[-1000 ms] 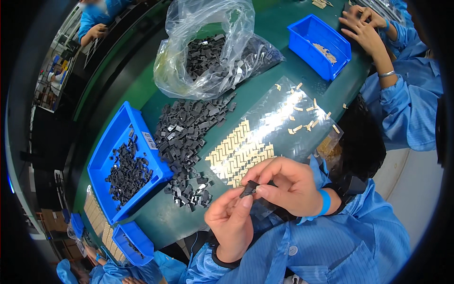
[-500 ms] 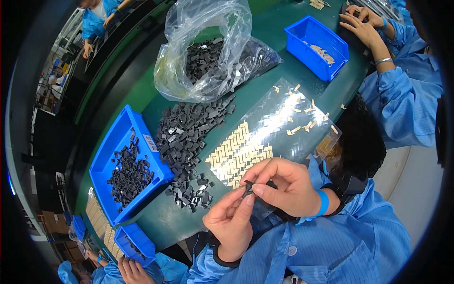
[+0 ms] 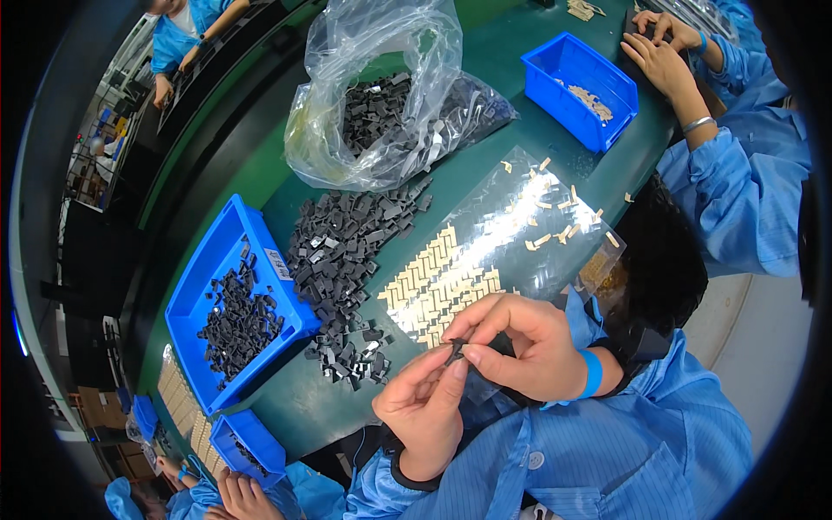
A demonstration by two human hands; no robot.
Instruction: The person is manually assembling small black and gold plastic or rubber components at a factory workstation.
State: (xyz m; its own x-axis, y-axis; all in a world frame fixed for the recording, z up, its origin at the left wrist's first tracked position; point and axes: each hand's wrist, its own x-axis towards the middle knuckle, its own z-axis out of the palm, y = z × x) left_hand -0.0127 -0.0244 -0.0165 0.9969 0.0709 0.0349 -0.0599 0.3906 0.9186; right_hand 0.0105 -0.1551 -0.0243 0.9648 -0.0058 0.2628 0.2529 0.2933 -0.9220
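Observation:
A small black plastic part (image 3: 455, 350) is pinched between my two hands, low in front of my chest. My left hand (image 3: 425, 406) grips it from below with thumb and fingertips. From the right, my right hand (image 3: 520, 344) holds its other side between thumb and forefinger; the fingers partly hide the part. Just beyond my hands lies a clear sheet (image 3: 520, 221) bearing rows of small tan strips (image 3: 442, 277), with several loose ones toward its far end. Left of the sheet spreads a heap of loose black parts (image 3: 342, 243).
A blue bin (image 3: 186, 334) of black pieces stands at left, with a smaller blue bin (image 3: 269, 442) nearer. An open plastic bag (image 3: 303, 156) of black parts sits at the back. Another blue bin (image 3: 563, 43) holds tan strips. Co-workers' hands (image 3: 663, 65) work at far right.
My right thumb and fingers have shifted slightly on the black part, which now shows less between the fingertips. My left hand stays nearly in place.

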